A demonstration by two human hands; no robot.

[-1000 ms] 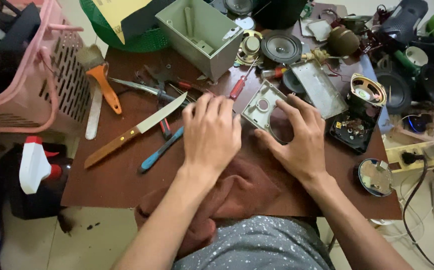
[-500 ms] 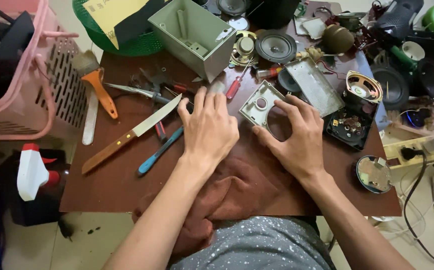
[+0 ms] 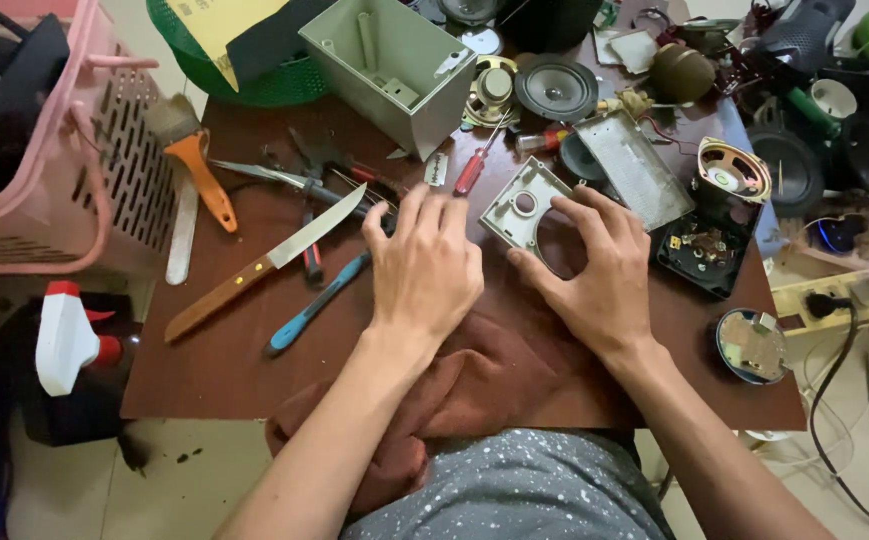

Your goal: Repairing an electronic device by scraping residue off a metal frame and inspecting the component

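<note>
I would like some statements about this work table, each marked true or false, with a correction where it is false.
1. The right hand touches the grey plastic panel with the round holes. True.
2. The knife with the wooden handle lies under the left hand. False: it lies apart, further left on the table.
3. The pink basket stands at the right edge of the table. False: it is at the left.
4. A red-handled screwdriver lies beside the grey plastic box. True.
5. The paintbrush has an orange handle. True.
</note>
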